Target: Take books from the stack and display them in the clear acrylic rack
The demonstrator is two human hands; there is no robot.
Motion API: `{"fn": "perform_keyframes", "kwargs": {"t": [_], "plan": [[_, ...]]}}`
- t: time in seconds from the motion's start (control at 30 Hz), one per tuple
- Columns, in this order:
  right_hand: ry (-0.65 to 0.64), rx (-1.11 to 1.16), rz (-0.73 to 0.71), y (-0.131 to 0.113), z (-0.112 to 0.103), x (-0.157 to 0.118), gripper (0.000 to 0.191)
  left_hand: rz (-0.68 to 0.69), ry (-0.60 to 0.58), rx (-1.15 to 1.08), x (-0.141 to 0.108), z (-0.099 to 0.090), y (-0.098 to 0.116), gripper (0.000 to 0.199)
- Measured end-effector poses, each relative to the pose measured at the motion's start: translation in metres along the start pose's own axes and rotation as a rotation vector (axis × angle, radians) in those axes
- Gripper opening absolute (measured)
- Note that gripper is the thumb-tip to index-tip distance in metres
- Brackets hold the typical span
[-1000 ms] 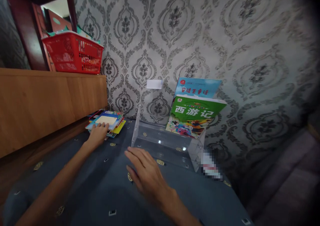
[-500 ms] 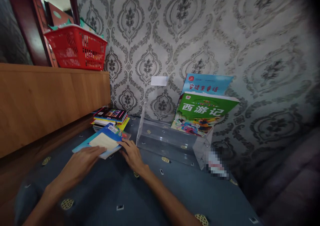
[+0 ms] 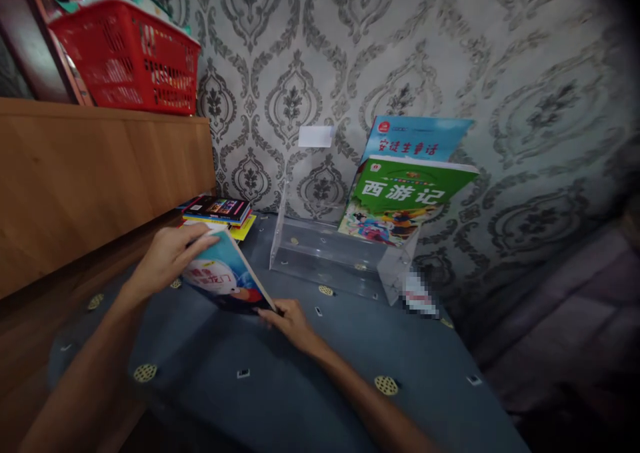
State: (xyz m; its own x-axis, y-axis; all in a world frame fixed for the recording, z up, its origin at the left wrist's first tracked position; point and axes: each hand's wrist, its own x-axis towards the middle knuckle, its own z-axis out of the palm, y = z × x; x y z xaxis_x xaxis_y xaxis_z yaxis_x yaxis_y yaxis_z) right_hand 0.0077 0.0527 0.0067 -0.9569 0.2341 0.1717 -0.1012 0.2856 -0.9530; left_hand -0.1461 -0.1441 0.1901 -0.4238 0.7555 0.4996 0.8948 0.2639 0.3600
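- The book (image 3: 226,283) is tilted above the cloth (image 3: 320,366), between the two hands; the left hand's (image 3: 167,256) fingers cover its upper left corner and part of the cover lettering is hard to read.
- The left hand is clamped on the upper edge, the right hand (image 3: 291,321) on the lower right corner, its thumb on the cover.
- The stack (image 3: 217,211) behind is partly hidden by the left hand and the book.
- Pixelation masks an item (image 3: 420,294) right of the rack (image 3: 330,259).
- The rack is clear, glossy plastic, its outline faint against the wallpaper (image 3: 295,99).
- In it, a green book (image 3: 400,196) leans, covering the lower part of a blue book (image 3: 417,136).
- The red basket (image 3: 127,59), slotted plastic, sits on smooth wood (image 3: 105,179), cut off at left.
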Motion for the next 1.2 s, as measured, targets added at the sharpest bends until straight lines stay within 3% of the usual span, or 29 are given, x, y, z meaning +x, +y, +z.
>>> {"fn": "perform_keyframes", "kwargs": {"t": [0.13, 0.3, 0.43, 0.53, 0.63, 0.77, 0.93, 1.03, 1.2], "plan": [[-0.07, 0.15, 0.1, -0.017, -0.001, -0.042, 0.059, 0.085, -0.031, -0.01, 0.046, 0.028, 0.003, 0.044], [-0.15, 0.333, 0.275, -0.026, -0.002, -0.095, 0.064, 0.143, -0.265, -0.172, 0.083, 0.109, -0.002, 0.053], [-0.056, 0.455, 0.49, -0.016, 0.0, -0.132, 0.069, 0.129, -0.45, -0.191, 0.076, 0.182, -0.001, 0.053], [0.024, 0.509, 0.621, -0.012, 0.001, -0.15, 0.073, 0.121, -0.391, -0.029, 0.056, 0.214, 0.005, 0.044], [0.042, 0.567, 0.663, -0.015, -0.001, -0.158, 0.072, 0.155, -0.342, 0.021, 0.032, 0.22, 0.01, 0.036], [0.038, 0.63, 0.679, -0.019, -0.006, -0.159, 0.07, 0.23, -0.355, -0.064, -0.009, 0.205, 0.012, 0.036], [0.022, 0.605, 0.717, -0.019, -0.007, -0.157, 0.069, 0.337, -0.369, 0.003, -0.057, 0.199, -0.006, 0.041], [-0.005, 0.575, 0.755, -0.019, -0.006, -0.155, 0.068, 0.313, -0.355, 0.079, -0.067, 0.207, -0.025, 0.047], [-0.049, 0.542, 0.794, -0.021, -0.004, -0.149, 0.066, 0.276, -0.362, 0.123, -0.059, 0.216, -0.041, 0.052]]}}
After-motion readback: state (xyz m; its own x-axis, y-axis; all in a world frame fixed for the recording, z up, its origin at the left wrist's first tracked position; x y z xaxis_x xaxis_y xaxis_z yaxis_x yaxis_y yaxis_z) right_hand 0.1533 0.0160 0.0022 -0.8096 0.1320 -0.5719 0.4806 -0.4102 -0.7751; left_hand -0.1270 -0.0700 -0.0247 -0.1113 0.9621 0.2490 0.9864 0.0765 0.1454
